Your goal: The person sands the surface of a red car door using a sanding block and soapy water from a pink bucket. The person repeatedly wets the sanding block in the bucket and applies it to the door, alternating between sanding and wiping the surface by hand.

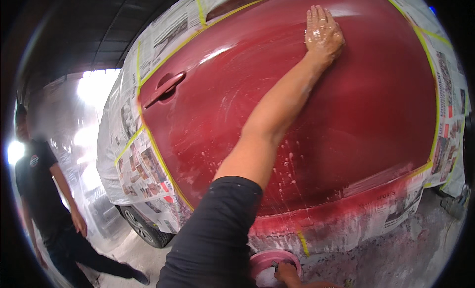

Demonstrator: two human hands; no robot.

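Note:
My left hand (pixel 324 36) lies flat against the upper part of a red car door (pixel 366 104), its fingers stretched upward and close together. The hand is wet, and whatever may be under the palm is hidden. Whitish wet streaks and drips run down the panel below and left of my arm. Down at the lower edge, my right hand (pixel 288 274) is closed over a pink bucket (pixel 295 258) with pale liquid inside. A small dark thing shows at its fingertips, too little to name. The door handle (pixel 168 86) is on the left.
Newspaper (pixel 148 171) and yellow tape (pixel 437 109) border the door. Plastic sheeting (pixel 111 134) covers the car's rear above a wheel (pixel 143 226). A person in dark clothes (pixel 42 189) stands at the left. A grey object (pixel 455 205) is at the far right.

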